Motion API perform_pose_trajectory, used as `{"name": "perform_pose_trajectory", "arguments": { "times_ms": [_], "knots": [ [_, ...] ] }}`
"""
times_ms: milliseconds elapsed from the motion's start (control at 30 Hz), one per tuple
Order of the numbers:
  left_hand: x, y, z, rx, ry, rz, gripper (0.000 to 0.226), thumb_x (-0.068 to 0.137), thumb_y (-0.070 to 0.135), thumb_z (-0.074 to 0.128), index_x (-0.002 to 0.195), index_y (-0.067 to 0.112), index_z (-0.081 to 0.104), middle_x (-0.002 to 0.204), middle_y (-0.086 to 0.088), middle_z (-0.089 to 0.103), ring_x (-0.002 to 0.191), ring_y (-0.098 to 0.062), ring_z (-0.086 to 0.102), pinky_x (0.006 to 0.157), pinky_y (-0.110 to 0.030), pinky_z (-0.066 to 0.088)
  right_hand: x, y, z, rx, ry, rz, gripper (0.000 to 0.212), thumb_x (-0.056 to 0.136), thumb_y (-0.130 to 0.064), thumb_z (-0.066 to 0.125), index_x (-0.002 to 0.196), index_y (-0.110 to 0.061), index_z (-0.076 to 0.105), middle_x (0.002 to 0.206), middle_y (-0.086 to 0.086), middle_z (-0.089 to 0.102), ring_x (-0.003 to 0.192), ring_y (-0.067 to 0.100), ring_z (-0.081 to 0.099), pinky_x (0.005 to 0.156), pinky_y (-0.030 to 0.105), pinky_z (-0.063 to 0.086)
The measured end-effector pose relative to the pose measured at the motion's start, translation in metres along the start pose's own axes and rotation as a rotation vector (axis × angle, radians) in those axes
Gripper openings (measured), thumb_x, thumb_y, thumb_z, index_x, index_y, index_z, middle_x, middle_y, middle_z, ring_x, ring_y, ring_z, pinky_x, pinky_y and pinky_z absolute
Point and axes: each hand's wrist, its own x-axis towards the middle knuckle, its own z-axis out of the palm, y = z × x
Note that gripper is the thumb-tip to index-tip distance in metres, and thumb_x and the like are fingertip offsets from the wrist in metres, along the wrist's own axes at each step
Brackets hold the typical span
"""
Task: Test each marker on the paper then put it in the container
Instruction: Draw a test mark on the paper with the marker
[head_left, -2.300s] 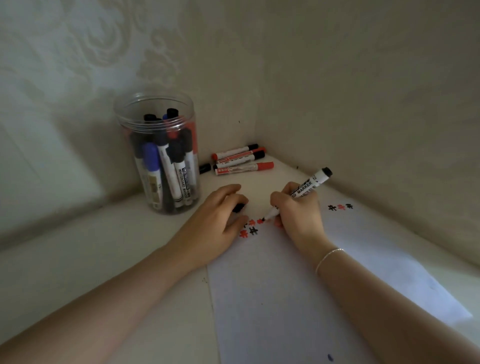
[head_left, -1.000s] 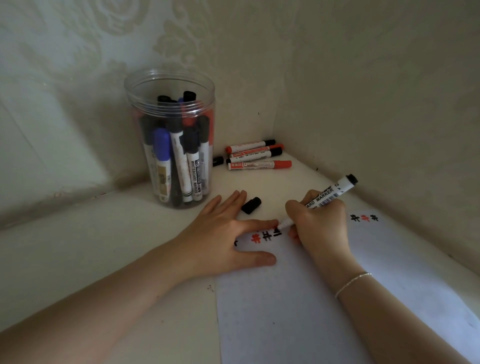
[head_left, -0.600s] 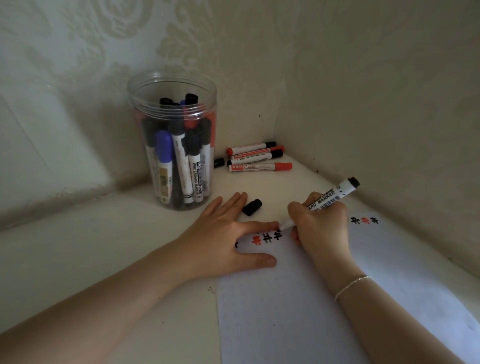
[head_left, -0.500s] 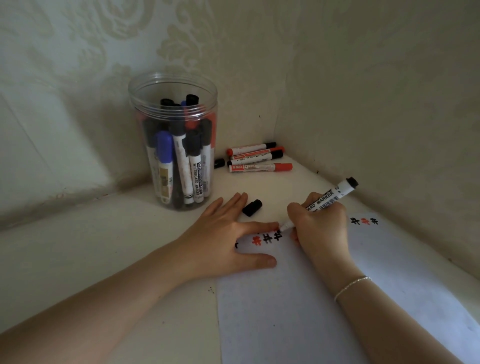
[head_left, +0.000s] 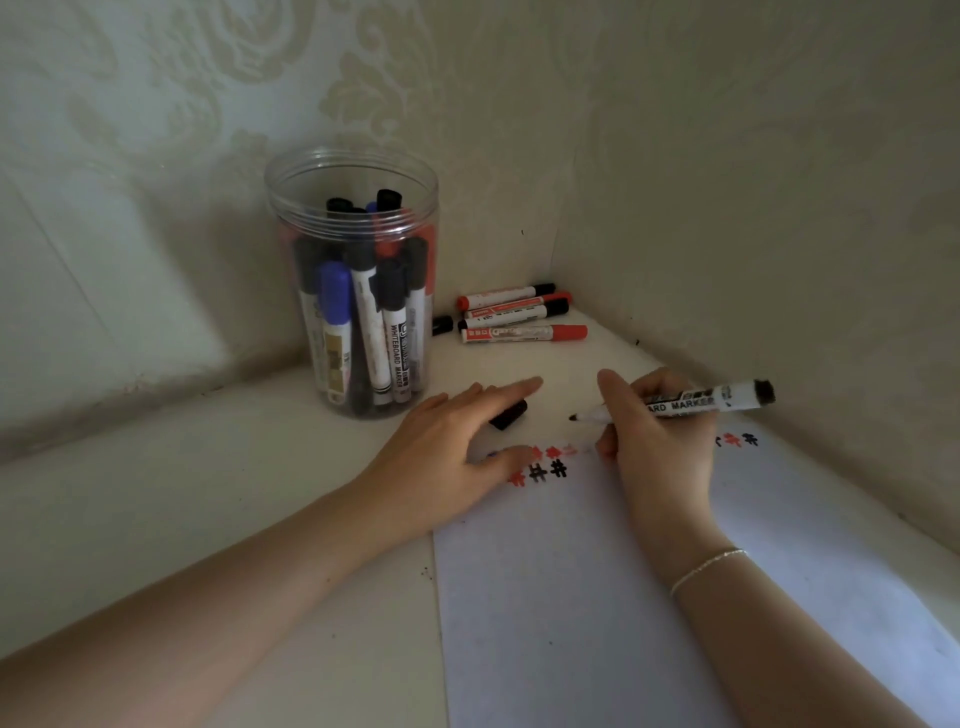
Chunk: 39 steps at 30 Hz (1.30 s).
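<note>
My right hand (head_left: 657, 436) grips an uncapped black whiteboard marker (head_left: 696, 402), held level just above the sheet with its tip pointing left. The white paper (head_left: 597, 597) carries red and black test marks near its far edge. My left hand (head_left: 452, 447) is open, fingers spread, thumb on the paper's corner, fingers over a loose black cap (head_left: 509, 414) on the table. A clear plastic jar (head_left: 358, 280) behind my left hand holds several capped markers. Several more capped red and black markers (head_left: 519, 319) lie in the corner.
Patterned walls meet in a corner right behind the loose markers and hem in the table at the back and right. A small black cap end (head_left: 441, 325) pokes out beside the jar. Bare table surface (head_left: 182, 493) lies left of the paper.
My right hand has lifted the marker tip off the paper and turned the marker level. My left hand has moved up towards the loose cap, its fingers now over it.
</note>
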Motion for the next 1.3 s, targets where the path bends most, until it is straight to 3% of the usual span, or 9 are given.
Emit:
{"name": "perform_pose_trajectory", "arguments": {
  "times_ms": [67,200,300,467,667,900,1100,1167,1300],
  "knots": [
    [0.003,0.002,0.001,0.032,0.102,-0.032,0.063,0.090,0.041,0.059,0.146,0.036,0.029,0.132,0.008,0.057,0.119,-0.013,0.054,0.098,-0.022,0.039,-0.001,0.001,0.002,0.020,-0.024,-0.027,0.025,0.084,-0.013,0.071,0.071,-0.009,0.049,0.055,0.005,0.056,0.042,0.009,0.054,0.044,0.018,0.044],
    [0.011,-0.003,0.006,0.087,0.148,-0.091,0.044,0.092,0.032,0.058,0.134,0.019,0.052,0.117,0.005,0.057,0.108,-0.011,0.054,0.085,-0.015,0.036,0.000,-0.002,0.004,0.112,-0.064,0.006,0.016,0.085,-0.012,0.069,0.071,-0.012,0.060,0.069,0.003,0.067,0.057,0.015,0.064,0.059,0.027,0.053],
    [0.011,-0.003,0.006,0.019,0.173,-0.084,0.032,0.091,0.026,0.061,0.123,0.020,0.060,0.108,0.006,0.055,0.098,-0.007,0.053,0.080,-0.011,0.038,0.000,-0.004,0.001,0.260,-0.043,0.083,0.027,0.091,-0.006,0.055,0.064,-0.008,0.051,0.052,0.002,0.060,0.044,0.019,0.055,0.049,0.031,0.048],
    [0.010,0.000,0.004,-0.089,0.210,-0.054,0.027,0.089,0.018,0.065,0.115,0.023,0.064,0.107,0.009,0.059,0.096,0.001,0.053,0.081,0.001,0.034,0.001,-0.005,0.002,0.275,-0.063,0.112,0.032,0.089,0.001,0.053,0.061,-0.008,0.040,0.049,0.009,0.059,0.036,0.020,0.051,0.039,0.026,0.044],
    [0.009,0.001,0.003,-0.135,0.227,0.021,0.028,0.086,0.016,0.068,0.112,0.024,0.066,0.106,0.009,0.064,0.100,0.002,0.055,0.087,-0.004,0.037,0.001,-0.003,0.003,0.240,-0.106,0.112,0.035,0.088,0.001,0.055,0.060,-0.010,0.038,0.046,0.009,0.054,0.036,0.022,0.051,0.045,0.033,0.047],
    [0.005,0.005,0.002,-0.257,0.175,0.161,0.020,0.088,0.011,0.065,0.106,0.016,0.060,0.105,0.010,0.066,0.104,0.002,0.059,0.095,-0.010,0.040,0.000,-0.003,0.003,0.099,-0.197,0.126,0.038,0.085,-0.013,0.066,0.054,-0.013,0.044,0.039,0.001,0.038,0.033,0.015,0.031,0.036,0.019,0.025],
    [0.002,0.014,0.000,-0.318,0.082,0.199,0.020,0.096,0.022,0.054,0.116,0.018,0.055,0.093,0.011,0.063,0.087,-0.007,0.062,0.075,-0.024,0.050,-0.004,-0.010,0.004,0.073,-0.392,0.107,0.030,0.069,-0.032,0.076,0.060,-0.011,0.057,0.046,0.005,0.051,0.035,0.011,0.038,0.035,0.020,0.030],
    [0.000,0.017,-0.003,-0.411,0.061,0.143,0.014,0.098,0.029,0.047,0.106,0.022,0.057,0.076,0.014,0.057,0.071,-0.004,0.056,0.065,-0.026,0.046,-0.005,-0.008,0.005,0.161,-0.339,0.133,0.035,0.073,-0.036,0.073,0.059,-0.011,0.053,0.046,0.005,0.043,0.035,0.013,0.033,0.037,0.021,0.025],
    [-0.001,0.018,-0.004,-0.486,0.074,0.089,0.016,0.093,0.031,0.048,0.088,0.018,0.057,0.065,0.003,0.050,0.063,-0.020,0.049,0.062,-0.036,0.042,0.004,0.000,-0.001,0.265,0.045,0.141,0.039,0.091,-0.027,0.059,0.059,-0.012,0.044,0.049,-0.002,0.030,0.044,0.014,0.024,0.043,0.024,0.022]
  ]
}}
